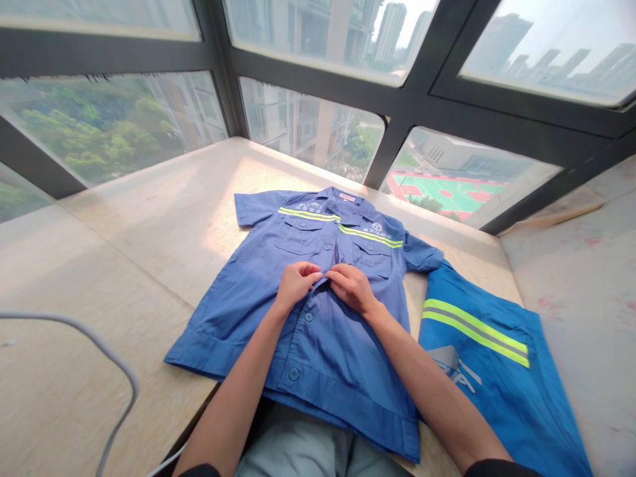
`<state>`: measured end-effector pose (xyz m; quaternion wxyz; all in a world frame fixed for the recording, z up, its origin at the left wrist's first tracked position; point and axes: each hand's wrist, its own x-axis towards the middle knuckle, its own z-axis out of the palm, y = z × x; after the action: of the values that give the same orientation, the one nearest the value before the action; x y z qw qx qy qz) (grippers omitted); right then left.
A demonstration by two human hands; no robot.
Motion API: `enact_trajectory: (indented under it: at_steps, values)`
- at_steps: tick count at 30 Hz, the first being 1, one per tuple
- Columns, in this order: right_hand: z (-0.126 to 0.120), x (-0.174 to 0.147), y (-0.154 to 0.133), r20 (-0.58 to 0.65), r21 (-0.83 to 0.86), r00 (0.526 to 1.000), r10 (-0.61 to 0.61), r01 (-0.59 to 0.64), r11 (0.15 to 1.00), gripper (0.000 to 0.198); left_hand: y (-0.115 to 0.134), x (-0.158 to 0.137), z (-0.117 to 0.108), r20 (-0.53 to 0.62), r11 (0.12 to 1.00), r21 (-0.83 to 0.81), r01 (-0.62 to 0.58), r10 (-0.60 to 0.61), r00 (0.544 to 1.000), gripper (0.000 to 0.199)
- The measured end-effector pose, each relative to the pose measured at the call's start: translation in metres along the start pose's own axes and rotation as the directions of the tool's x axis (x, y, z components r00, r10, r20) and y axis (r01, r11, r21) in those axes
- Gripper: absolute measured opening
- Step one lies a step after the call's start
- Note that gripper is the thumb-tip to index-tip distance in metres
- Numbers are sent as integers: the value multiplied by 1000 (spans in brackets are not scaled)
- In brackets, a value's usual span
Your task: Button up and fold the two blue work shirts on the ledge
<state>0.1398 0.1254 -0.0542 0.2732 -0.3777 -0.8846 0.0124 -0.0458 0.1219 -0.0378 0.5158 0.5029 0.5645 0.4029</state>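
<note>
A blue short-sleeved work shirt (238, 291) with yellow reflective stripes lies face up, its collar toward the windows and its hem hanging over the near edge. At the middle of its front placket, my left hand (298, 283) pinches the fabric edge. My right hand (352, 286) pinches the placket right beside it, the fingertips of both hands almost meeting. Any button between the fingertips is too small and covered to make out. Below the hands, a button (309, 317) and a lower hem button (294, 374) show on the placket. The upper front gapes slightly near the chest pockets.
A brighter blue folded garment (477, 377) with a reflective stripe lies at the right, partly touching the shirt's sleeve. A grey cable (114, 358) curves across the left of the stone ledge (99, 265). Windows (318, 126) border the far side, and a wall (586, 285) stands at right.
</note>
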Motion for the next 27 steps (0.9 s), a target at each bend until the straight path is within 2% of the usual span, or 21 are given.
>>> enact_trajectory:
  at_steps: [7,16,23,27]
  values:
    - [4,-1,0,-126,-43,984,128,-134,990,15,-5,3,1,-37,995,98,-28,32,999,15]
    - [7,-1,3,-121,-124,989,87,-102,987,27,-7,2,2,-81,995,64,-75,80,994,14]
    - [9,-3,7,-134,-133,989,57,-75,988,26,-4,0,3,-75,1000,-13,-17,16,997,18]
    - [9,-2,6,-162,-160,987,-18,-8,987,28,0,0,0,-27,997,-71,27,-28,999,20]
